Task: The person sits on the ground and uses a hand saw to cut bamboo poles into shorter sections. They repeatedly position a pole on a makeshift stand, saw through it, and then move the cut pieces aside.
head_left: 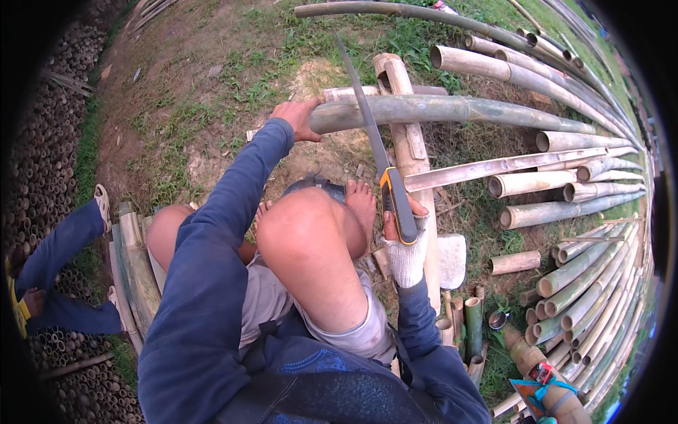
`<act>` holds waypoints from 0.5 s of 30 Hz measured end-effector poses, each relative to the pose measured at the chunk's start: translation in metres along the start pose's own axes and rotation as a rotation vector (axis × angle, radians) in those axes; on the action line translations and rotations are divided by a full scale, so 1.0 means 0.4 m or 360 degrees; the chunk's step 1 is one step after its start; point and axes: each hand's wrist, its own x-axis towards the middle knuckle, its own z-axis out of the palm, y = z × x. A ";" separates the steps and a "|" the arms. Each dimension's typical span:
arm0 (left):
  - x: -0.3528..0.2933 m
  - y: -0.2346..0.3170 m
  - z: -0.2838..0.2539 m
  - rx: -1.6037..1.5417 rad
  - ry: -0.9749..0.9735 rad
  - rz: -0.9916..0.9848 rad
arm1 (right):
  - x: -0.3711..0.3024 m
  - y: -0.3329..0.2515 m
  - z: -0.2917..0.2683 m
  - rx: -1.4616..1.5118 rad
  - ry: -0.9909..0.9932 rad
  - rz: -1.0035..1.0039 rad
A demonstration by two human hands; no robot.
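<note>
Beside open ground (pixel 176 92), a smooth bamboo pole (pixel 441 109), laid across a pale post (pixel 408 152), is clasped at its end by the left grip (pixel 300 119); a slim saw (pixel 376 141), slanting over it, is held by the right grip (pixel 411 253) (gloved in knit).

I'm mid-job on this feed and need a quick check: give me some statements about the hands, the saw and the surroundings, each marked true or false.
1. The left hand is at the end of a bamboo pole. True.
2. The handsaw is held in the left hand. False: the right hand holds it.
3. In this view, the saw's blade crosses the pole. True.
4. The saw's handle is plain red. False: it is black and yellow.
5. A white glove is on the right hand. True.
6. Nobody else is visible. False: another person shows at the left.
</note>
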 end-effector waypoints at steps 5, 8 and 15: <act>-0.013 0.012 0.010 0.0018 -0.0006 0.0020 | 0.022 -0.025 -0.004 0.0080 0.0055 -0.0097; -0.014 0.015 0.015 0.0061 -0.0002 0.0022 | 0.041 -0.017 -0.008 0.0129 0.0080 -0.0134; -0.013 0.021 0.027 0.0007 0.0034 0.0007 | 0.071 0.025 0.017 0.0173 0.0036 -0.0201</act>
